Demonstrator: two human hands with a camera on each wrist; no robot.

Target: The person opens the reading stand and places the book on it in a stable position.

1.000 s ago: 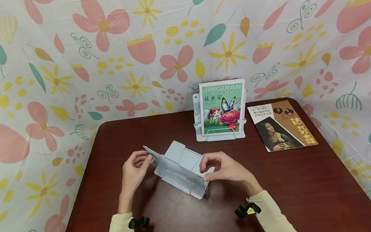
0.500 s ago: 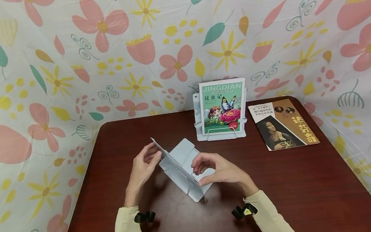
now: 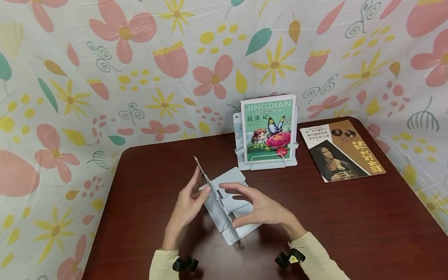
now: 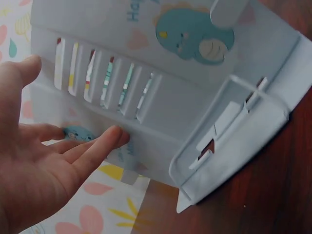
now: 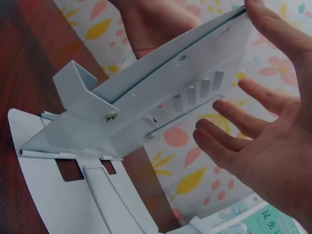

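A pale blue-grey metal book stand [image 3: 232,204], folded partway, stands on the table with its panel tilted up. My left hand [image 3: 185,205] is at the panel's left side; in the left wrist view its fairly straight fingers [image 4: 100,148] lie against the face printed with a dinosaur, near a row of slots. From the right, my right hand [image 3: 265,206] reaches over the base with thumb and fingers spread. The right wrist view shows its thumb [image 5: 278,29] at the panel's edge and its fingers apart from the back face. A hinged bracket [image 5: 78,90] shows there.
At the back, a green-covered book [image 3: 269,130] leans on a second book stand [image 3: 241,158]. A brown and white book [image 3: 343,151] lies flat at the right. Flower-patterned cloth [image 3: 146,93] hangs behind the dark wooden table [image 3: 370,225].
The panel has turned more upright and edge-on to the head view, and the stand has shifted slightly right. My left hand has moved right with it; my right hand's fingers have spread wider.
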